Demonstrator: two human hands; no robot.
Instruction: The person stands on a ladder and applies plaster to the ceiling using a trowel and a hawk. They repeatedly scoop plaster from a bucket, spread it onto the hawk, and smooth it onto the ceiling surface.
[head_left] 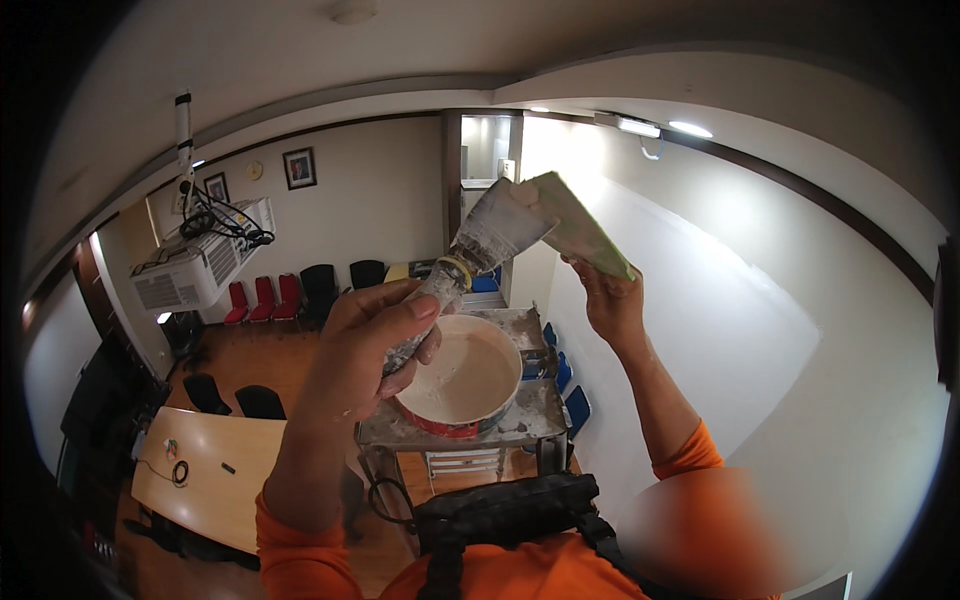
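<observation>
My left hand (385,335) is closed round the handle of a putty knife (505,222). Its wide blade is tilted up and right, and a lump of pale putty sits near its tip. In my right hand (612,300) is a green flat board (578,228), gripped at its lower end. The blade's end meets or overlaps the board's left side; I cannot tell whether they touch. Below the putty knife, a round bucket (462,420) of cream-coloured putty stands on a smeared metal platform (540,422). Part of the bucket's left side is hidden behind my left hand.
A wall with a brighter white patch (690,300) runs along my right. A projector (205,255) hangs at the left. Further down are a wooden table (215,465), red chairs (264,298), black chairs (318,290) and blue chairs (577,408). A black bag (505,512) lies against my front.
</observation>
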